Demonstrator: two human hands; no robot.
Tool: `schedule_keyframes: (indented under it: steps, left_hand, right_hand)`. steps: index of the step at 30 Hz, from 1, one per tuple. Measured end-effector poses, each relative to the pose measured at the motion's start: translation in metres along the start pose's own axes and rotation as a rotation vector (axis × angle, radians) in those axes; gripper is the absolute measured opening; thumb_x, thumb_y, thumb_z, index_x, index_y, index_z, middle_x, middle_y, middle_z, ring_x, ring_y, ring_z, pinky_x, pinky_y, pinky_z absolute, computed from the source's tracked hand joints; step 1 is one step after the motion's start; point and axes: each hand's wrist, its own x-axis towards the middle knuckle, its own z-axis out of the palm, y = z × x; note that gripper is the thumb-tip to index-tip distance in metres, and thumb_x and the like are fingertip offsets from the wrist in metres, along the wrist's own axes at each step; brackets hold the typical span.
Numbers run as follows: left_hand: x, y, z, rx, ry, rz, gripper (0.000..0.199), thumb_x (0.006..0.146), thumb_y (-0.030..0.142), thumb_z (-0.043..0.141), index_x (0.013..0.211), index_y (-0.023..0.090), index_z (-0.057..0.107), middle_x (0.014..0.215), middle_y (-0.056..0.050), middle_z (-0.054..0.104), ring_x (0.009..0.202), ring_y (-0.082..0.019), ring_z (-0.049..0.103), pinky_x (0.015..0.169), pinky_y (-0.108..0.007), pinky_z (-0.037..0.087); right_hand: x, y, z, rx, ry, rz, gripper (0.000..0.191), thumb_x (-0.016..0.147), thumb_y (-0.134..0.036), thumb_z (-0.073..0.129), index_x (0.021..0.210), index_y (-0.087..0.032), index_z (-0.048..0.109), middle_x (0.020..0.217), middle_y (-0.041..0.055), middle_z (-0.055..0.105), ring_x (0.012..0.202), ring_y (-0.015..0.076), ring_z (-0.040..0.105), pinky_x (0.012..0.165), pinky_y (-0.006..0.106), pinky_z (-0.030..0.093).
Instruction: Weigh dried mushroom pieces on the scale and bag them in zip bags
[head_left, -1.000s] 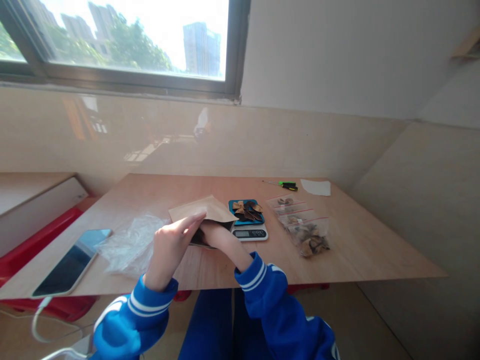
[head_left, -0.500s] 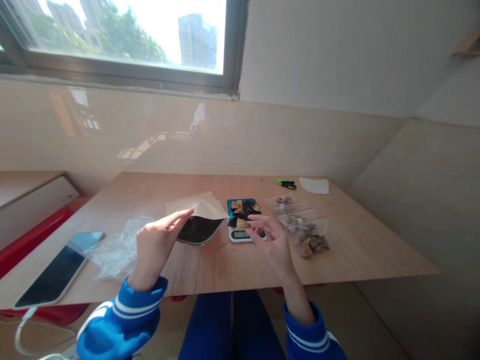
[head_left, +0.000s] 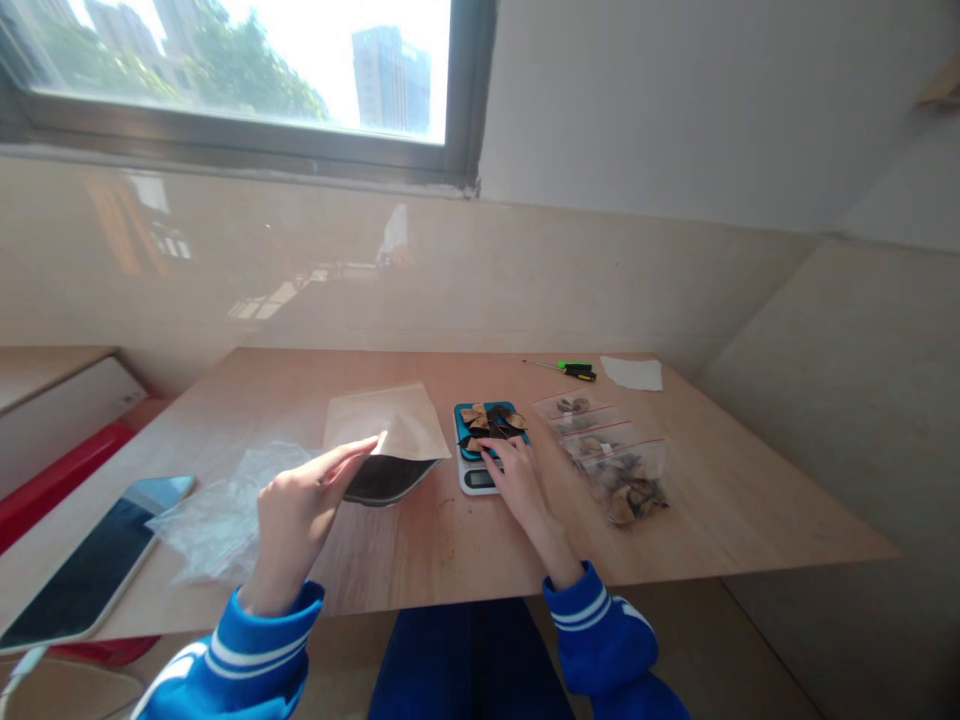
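Observation:
My left hand [head_left: 296, 505] pinches the rim of a brown paper pouch [head_left: 386, 420], whose dark-lined mouth gapes toward me. To its right stands a small white kitchen scale [head_left: 474, 482] with a blue tray. Several dried tan and dark brown pieces [head_left: 495, 418] are heaped on the tray; their exact kind I cannot make out. My right hand [head_left: 517, 480] reaches over the scale's front, thumb and fingers closed about a dried piece [head_left: 475, 445] at the near edge of the heap. The hand covers part of the scale's display.
Clear zip bags [head_left: 626, 480] of similar dried pieces lie to the right. Behind them are a screwdriver [head_left: 574, 372] and a white paper sheet [head_left: 631, 374]. Crumpled clear plastic [head_left: 225, 515] and a phone [head_left: 90, 560] with a cable occupy the left.
My right hand has come down and left onto the pieces on the scale, its fingers drawing closer together. The left hand still holds the pouch, its mouth slightly lower.

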Motion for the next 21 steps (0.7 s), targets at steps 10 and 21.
schedule_keyframes:
  steps: [10, 21]
  left_hand:
    - [-0.004, 0.003, 0.001, -0.029, -0.047, -0.042, 0.024, 0.089, 0.032, 0.057, 0.108, 0.036, 0.071, 0.097, 0.004, 0.077, 0.084, -0.021, 0.073, 0.058, -0.024, 0.043]
    - [-0.012, -0.003, 0.022, 0.010, -0.242, -0.023, 0.028, 0.086, 0.034, 0.052, 0.108, 0.033, 0.070, 0.103, 0.001, 0.076, 0.088, -0.022, 0.072, 0.061, -0.025, 0.051]
  right_hand:
    - [-0.044, -0.020, -0.043, 0.187, 0.136, 0.094, 0.026, 0.092, -0.018, 0.045, 0.104, -0.021, 0.068, 0.107, 0.0089, 0.066, 0.102, 0.0227, 0.059, 0.092, 0.040, 0.047]
    - [-0.099, -0.026, -0.069, 0.371, 0.025, 0.317, 0.028, 0.093, -0.031, 0.045, 0.099, -0.022, 0.070, 0.097, 0.0083, 0.071, 0.090, 0.0219, 0.064, 0.074, 0.031, 0.051]
